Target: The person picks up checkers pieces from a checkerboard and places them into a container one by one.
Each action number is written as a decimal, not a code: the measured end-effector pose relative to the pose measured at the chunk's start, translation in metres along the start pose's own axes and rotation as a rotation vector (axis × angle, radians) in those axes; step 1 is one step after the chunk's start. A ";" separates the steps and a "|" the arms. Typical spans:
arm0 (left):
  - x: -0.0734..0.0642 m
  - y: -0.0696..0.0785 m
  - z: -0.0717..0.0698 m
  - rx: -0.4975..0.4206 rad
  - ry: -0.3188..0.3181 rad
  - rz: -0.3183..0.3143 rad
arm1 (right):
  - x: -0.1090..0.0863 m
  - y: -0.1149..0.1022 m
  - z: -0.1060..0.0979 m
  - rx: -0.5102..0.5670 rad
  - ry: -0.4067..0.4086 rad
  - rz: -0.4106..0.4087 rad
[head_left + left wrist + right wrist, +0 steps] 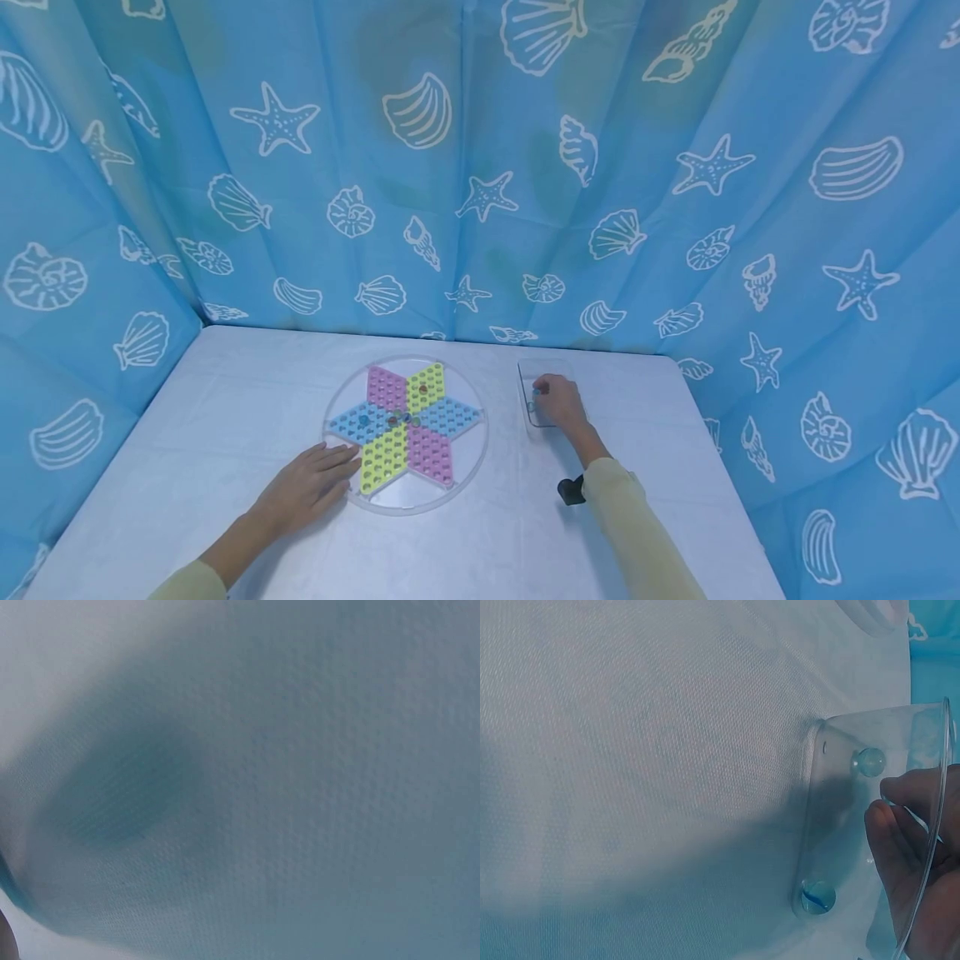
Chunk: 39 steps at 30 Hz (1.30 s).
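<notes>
Left hand (306, 485) lies fingers-out on the game board (384, 458), steadying it I guess, right hand (561, 402) is by a marble (870, 762) in the clear box (544, 365), can't tell if it's pinching one.

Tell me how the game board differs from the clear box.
The game board is round; the box is rectangular. The game board bears a pink, yellow and blue star; the box is plain. The game board is flat; the box is deeper. Both rest on the white table and hold marbles.
</notes>
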<state>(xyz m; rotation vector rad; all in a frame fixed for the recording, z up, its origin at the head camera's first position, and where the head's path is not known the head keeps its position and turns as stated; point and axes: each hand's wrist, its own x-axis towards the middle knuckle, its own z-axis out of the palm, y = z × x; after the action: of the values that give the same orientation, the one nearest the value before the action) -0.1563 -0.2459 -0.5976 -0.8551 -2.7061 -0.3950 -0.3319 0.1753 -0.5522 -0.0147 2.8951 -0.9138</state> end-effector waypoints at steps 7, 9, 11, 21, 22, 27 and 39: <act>0.000 0.001 -0.002 -0.013 0.016 0.008 | 0.002 0.003 0.003 -0.038 0.001 0.002; 0.001 0.002 -0.002 -0.015 0.018 0.008 | 0.003 0.004 0.004 -0.040 -0.004 0.002; 0.001 0.002 -0.002 -0.015 0.016 0.005 | 0.003 0.005 0.006 -0.040 -0.010 0.003; 0.000 0.001 -0.001 -0.019 -0.010 -0.016 | 0.004 0.005 0.007 -0.050 -0.025 0.005; 0.000 0.001 -0.001 -0.019 -0.010 -0.015 | 0.003 0.004 0.007 -0.052 -0.024 0.002; 0.000 0.001 -0.002 -0.024 0.003 -0.005 | 0.002 0.003 0.005 -0.045 -0.028 -0.007; 0.000 0.001 0.000 -0.032 0.027 0.002 | 0.001 0.001 0.003 -0.055 -0.043 -0.022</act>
<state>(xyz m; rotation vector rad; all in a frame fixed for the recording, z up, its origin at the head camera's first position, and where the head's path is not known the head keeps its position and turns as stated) -0.1555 -0.2452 -0.5978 -0.8556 -2.6810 -0.4471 -0.3321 0.1743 -0.5553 -0.0695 2.8853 -0.8263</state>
